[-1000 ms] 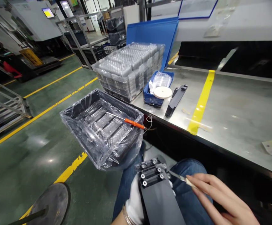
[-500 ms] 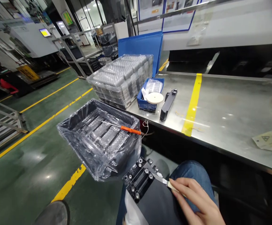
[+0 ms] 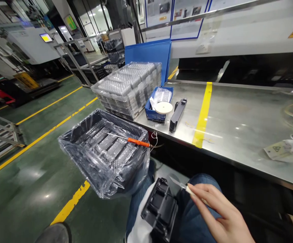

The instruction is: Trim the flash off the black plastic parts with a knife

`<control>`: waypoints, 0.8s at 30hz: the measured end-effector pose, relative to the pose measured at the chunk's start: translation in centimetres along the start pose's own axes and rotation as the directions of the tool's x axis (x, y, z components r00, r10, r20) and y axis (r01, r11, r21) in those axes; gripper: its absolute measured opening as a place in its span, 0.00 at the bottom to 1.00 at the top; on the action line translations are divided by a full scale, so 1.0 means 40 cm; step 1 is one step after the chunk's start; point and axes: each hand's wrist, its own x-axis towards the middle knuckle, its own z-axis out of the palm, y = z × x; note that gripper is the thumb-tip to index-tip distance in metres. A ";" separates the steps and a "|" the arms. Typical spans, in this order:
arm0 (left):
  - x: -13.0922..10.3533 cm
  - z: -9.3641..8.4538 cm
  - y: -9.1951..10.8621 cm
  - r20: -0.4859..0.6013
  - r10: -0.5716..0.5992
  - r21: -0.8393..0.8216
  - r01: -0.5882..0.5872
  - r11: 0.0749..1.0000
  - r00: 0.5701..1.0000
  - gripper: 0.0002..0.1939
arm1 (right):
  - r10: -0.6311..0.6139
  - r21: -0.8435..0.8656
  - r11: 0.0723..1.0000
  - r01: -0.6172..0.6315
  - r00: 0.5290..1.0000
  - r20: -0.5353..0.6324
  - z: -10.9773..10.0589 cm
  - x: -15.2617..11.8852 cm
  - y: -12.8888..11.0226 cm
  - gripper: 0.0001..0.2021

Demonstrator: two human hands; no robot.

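Observation:
My left hand (image 3: 140, 231), in a white glove, grips a black plastic part (image 3: 160, 209) over my lap at the bottom of the head view. The part is tipped on edge, its ribbed end turned up. My right hand (image 3: 219, 217), bare, pinches a small knife (image 3: 180, 184) with a thin metal blade. The blade tip hangs just above and right of the part, not touching it.
A black bin lined with clear plastic (image 3: 106, 152) sits left of my knees, an orange-handled tool (image 3: 133, 141) lying across it. On the steel table (image 3: 237, 125) lie another black part (image 3: 177, 114), a small blue box (image 3: 158, 104) and stacked clear trays (image 3: 128, 87).
The black part has been turned from lying flat with its screw holes up to standing on edge. The knife blade has lifted off the part. The view has drifted.

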 end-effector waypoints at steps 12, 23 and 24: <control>0.022 -0.028 -0.059 -0.128 0.221 0.443 -0.143 0.885 0.967 0.35 | -0.015 0.005 1.000 0.014 0.996 0.083 -0.025 -0.009 0.005 0.11; -0.017 -0.090 -0.074 0.039 0.096 0.355 -0.104 0.929 0.995 0.28 | 0.482 0.317 0.592 -0.741 0.641 0.597 -0.003 0.009 -0.002 0.35; -0.012 -0.086 -0.070 0.060 0.091 0.352 -0.106 0.930 0.994 0.27 | 0.459 0.322 0.587 -0.743 0.633 0.623 0.000 0.013 -0.007 0.36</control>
